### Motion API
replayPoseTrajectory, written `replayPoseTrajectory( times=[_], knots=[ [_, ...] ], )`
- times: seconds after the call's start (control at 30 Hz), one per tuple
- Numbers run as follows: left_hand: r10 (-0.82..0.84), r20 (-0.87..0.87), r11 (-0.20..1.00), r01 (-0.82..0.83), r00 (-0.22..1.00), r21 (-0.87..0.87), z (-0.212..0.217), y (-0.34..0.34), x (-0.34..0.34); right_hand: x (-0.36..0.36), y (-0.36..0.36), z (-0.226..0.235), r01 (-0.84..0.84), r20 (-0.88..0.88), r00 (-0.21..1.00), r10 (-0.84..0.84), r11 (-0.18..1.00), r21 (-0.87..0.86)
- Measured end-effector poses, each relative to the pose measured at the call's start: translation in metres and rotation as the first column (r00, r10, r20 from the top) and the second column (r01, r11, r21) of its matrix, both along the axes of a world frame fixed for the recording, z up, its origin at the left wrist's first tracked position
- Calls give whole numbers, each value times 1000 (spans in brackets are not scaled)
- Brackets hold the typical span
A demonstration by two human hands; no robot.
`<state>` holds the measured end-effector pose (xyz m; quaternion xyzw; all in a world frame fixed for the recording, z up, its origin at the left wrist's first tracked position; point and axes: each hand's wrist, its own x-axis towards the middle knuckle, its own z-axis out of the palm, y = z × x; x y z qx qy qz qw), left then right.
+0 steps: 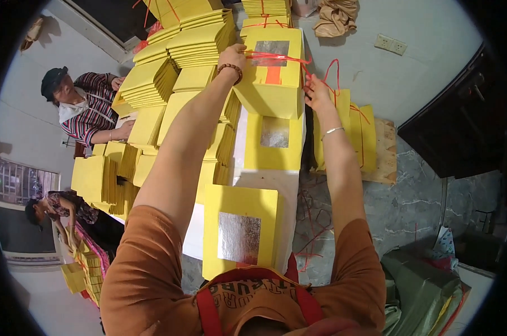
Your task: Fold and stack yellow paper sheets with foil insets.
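Head: bundle [269,99]; sack [413,288] (contents hidden).

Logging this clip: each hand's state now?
Left hand: at the red string, grip cannot be told.
Right hand: closed, holding the red string.

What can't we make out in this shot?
All head view:
Left hand's exact hold on the red cord: covered by the hand itself.
Nearest yellow stack's lower end: hidden by the person's clothing.
Far yellow stacks' tops: cut off by the upper edge.
Distant co-worker's grip: too small.
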<state>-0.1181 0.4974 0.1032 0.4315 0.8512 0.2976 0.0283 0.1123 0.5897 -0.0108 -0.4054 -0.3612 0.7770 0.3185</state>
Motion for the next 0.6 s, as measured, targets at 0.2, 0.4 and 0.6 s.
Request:
replayPoseTrajectory(
  times=[0.2,0.4,0.6],
  knots=[
    [-176,330,973,113,928,202,19,-28,2,19,-34,0,-101,-74,993,89,977,-187],
    [-327,631,936,148,703,319,32,-99,34,70,-79,-19,-34,-87,996,26,995,-92],
    [-403,749,908,125,527,401,37,-249,59,117,-186,-6,66,-167,982,-88,989,-133]
  ],
)
